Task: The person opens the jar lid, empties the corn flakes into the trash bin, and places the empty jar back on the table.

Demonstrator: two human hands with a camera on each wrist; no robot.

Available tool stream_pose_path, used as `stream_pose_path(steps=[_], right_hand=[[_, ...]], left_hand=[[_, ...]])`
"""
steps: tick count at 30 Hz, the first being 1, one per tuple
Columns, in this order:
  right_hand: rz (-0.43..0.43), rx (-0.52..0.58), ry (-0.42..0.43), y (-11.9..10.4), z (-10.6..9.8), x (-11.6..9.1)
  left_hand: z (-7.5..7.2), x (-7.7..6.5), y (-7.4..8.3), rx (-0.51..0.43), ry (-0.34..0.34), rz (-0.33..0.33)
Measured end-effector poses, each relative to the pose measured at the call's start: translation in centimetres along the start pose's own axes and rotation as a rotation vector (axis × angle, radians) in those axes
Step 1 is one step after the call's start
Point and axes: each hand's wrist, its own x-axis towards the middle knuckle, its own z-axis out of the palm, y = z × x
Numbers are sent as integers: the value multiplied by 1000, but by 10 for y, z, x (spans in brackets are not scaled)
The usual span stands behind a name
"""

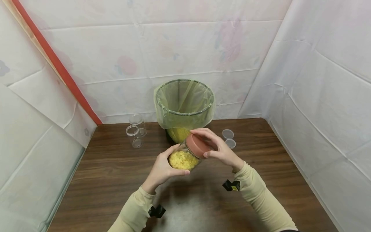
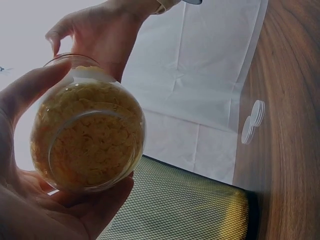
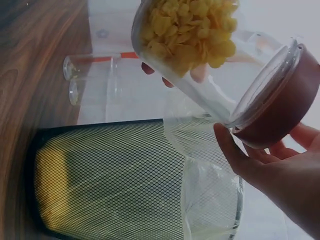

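Observation:
A clear jar (image 1: 183,160) partly filled with yellow flakes is held tilted above the table, its base toward the lower left. My left hand (image 1: 161,167) grips the jar's body, thumb on the near side and fingers around the far side. At the upper right end sits a reddish-brown lid (image 1: 197,146), which my right hand (image 1: 222,152) grips by its rim. The right wrist view shows the lid (image 3: 285,100) at the jar's mouth; how tightly it sits I cannot tell. Flakes (image 2: 95,145) lie against the jar's base in the left wrist view.
Behind the hands stands a mesh bin (image 1: 174,135) with a pale yellow-green liner (image 1: 162,112) over its rim. Two clear jars without lids (image 1: 134,137) stand at the back left. Two clear round lids (image 1: 228,133) lie right of the bin. White sheeting (image 1: 101,54) surrounds the wooden table (image 1: 110,177).

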Motion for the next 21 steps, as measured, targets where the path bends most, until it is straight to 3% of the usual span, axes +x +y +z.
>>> stream_pose_path(steps=[5,11,15,21], right_hand=[[-21,45,17,0,3,-1],[28,13,74,-1,6,-1],[127,-78,153,-2,9,-1],[350,-184,286,-6,13,0]], left_hand=[[1,0,1,-6,-5,7],[4,-1,1,22,41,21],[7,0,-1,80,107,60],[11,4,-4,168,201,83]])
